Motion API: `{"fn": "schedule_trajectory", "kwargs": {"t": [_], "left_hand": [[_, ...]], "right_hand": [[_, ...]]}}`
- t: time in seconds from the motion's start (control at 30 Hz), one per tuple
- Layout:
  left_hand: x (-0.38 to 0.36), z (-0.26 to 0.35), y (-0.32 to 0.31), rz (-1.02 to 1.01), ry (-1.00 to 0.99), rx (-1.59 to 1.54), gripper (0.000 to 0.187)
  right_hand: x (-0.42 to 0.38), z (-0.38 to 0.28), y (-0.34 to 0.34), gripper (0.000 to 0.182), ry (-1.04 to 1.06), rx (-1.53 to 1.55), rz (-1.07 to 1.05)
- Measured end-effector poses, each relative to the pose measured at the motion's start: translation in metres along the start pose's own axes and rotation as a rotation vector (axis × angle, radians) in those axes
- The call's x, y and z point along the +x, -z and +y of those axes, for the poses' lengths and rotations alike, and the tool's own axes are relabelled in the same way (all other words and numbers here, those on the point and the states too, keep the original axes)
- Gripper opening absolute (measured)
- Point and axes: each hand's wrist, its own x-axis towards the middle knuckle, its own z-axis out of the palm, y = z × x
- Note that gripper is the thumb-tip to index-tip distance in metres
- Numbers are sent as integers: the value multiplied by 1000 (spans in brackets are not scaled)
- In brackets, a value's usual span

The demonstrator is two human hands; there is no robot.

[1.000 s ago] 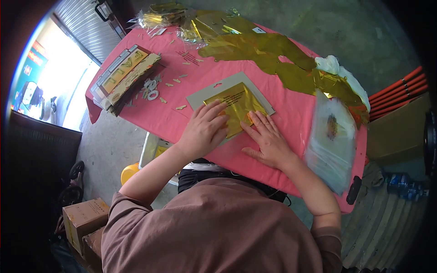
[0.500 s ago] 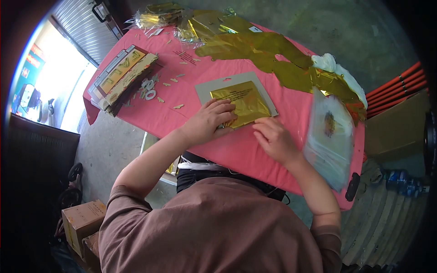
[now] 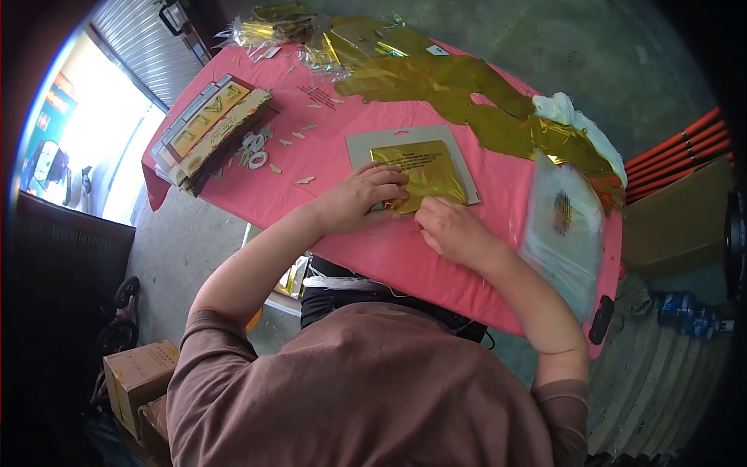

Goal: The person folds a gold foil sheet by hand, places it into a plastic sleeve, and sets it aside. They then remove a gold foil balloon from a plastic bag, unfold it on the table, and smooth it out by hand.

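Note:
A folded gold foil packet in a clear bag with printed black text lies on a grey backing card with a hang hole. The fingers of my left hand are spread over the packet's left side, pressing it flat. At the packet's lower edge, my right hand is closed, thumb and fingers pinched together on the bag's edge. Its fingertips are partly hidden, and the card's lower left lies under my left hand.
A pink-covered table carries a stack of printed cards, scattered small pieces and white rings. Gold foil sheets stretch along the far edge. Clear plastic bags lie at the right, near white string.
The card has shifted slightly right, its angle a little changed. My right hand has moved left along the packet's lower edge, closer to my left hand, which stays on the packet.

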Motion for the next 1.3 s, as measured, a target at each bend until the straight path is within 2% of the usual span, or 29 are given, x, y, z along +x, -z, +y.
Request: {"fn": "schedule_trajectory", "kwargs": {"t": [0.07,0.2,0.27,0.4,0.47,0.53,0.6,0.63,0.7,0.73,0.8,0.83,0.87,0.93,1.07,1.13,1.17,1.23,1.3], "left_hand": [[0,0,-1,-5,2,4,34],[0,2,0,-23,23,26,35],[0,3,0,-28,37,32,35],[0,3,0,-52,45,31,35],[0,3,1,-53,36,34,36],[1,3,0,-49,62,10,37],[1,4,2,-50,56,5,37],[0,4,2,-50,61,1,38],[0,6,3,-43,57,-4,37],[0,6,4,-40,59,-9,37],[0,5,4,-36,50,-34,36],[0,5,5,-34,51,-61,36],[-1,5,6,-37,39,-61,36],[-3,6,9,-58,18,-85,34],[-5,22,19,-20,-12,33,32],[-8,32,18,70,-50,45,31],[-12,35,19,68,-47,48,31],[-22,41,19,0,19,36,30],[-26,45,20,9,23,20,30]], "right_hand": [[3,-2,0,13,-10,-38,-90],[5,5,-4,14,59,-87,-135],[2,12,-4,14,128,43,-92],[-11,4,4,13,98,181,-37],[-28,-4,20,10,-42,546,-96],[-51,-9,47,9,-287,792,-177],[-86,1,65,9,-509,1081,-44],[-99,1,76,9,-512,1074,-39],[-114,-3,98,6,-610,1063,180],[-115,-4,101,6,-613,1058,187],[-115,-7,106,14,-555,461,-24],[-116,0,97,23,-485,76,-61],[-113,5,87,23,-494,72,-54],[-102,11,70,11,-300,-325,42],[-84,20,51,20,-270,-425,17],[-78,22,47,27,-52,-535,-33],[-75,23,44,27,-51,-532,-30],[-70,25,39,22,123,-511,25],[-72,30,35,19,162,-541,17]]}}
